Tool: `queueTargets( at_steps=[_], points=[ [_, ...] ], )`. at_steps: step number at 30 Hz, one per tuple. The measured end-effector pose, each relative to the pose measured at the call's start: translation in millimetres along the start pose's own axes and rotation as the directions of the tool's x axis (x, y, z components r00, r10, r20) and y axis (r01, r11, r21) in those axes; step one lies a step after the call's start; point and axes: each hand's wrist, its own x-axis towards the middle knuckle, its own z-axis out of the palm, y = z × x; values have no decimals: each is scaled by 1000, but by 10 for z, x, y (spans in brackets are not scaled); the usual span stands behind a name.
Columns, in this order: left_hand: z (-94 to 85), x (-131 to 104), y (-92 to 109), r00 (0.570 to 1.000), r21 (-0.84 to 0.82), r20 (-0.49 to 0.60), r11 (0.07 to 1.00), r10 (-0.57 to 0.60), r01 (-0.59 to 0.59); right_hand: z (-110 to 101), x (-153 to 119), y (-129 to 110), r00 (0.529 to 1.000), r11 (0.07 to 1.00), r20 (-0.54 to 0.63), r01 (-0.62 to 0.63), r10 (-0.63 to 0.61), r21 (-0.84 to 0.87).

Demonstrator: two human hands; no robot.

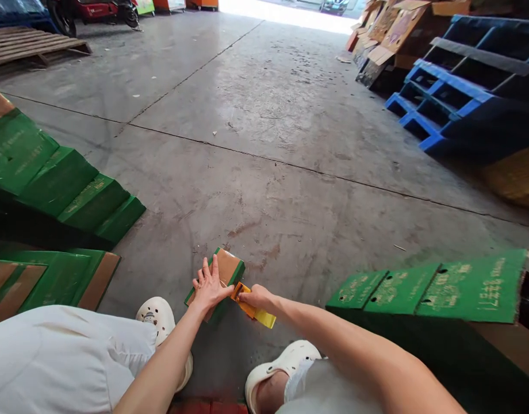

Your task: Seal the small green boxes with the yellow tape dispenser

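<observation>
A small green and brown cardboard box (229, 264) is on the concrete floor between my feet, set at an angle. My left hand (209, 287) lies flat across its top with the fingers spread. Just to the right, my right hand (258, 297) is closed around an orange-and-yellow tape dispenser (264, 317), whose orange end meets the near right edge of the box. Part of the dispenser is hidden by my fingers, and my left hand and forearm cover the box's near left part.
Green cartons (81, 187) stand stacked at the left, and more green cartons (424, 290) at the right. Blue pallets (460, 86) and flattened cardboard (398, 31) are farther right. A wooden pallet (31, 46) lies at the far left. White clogs (158, 316) flank the box.
</observation>
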Motion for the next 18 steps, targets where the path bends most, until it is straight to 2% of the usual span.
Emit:
queueTargets(
  at_steps=[4, 8, 10, 12, 14, 18],
  points=[
    [-208, 244, -362, 993, -113, 120, 993, 1, 12, 67, 54, -129, 999, 999, -4, -45, 44, -12],
    [-317, 535, -694, 985, -204, 167, 977, -31, 65, -22, 30, -268, 995, 1000, 94, -21, 21, 4],
    [-317, 621, -743, 986, -228, 155, 969, -62, 97, -112, 7, -332, 995, 1000, 102, 22, -20, -13],
    [-315, 651, -721, 988, -228, 136, 968, -78, 108, -203, -1, -372, 998, 998, 51, 46, -43, -46],
    [-331, 633, -675, 992, -209, 102, 974, -71, 91, -280, 7, -379, 999, 998, 17, 40, -39, -53],
    [-394, 537, -698, 997, -166, -12, 983, -82, 78, -396, 15, -321, 998, 999, 47, 35, -34, -14]
  ],
)
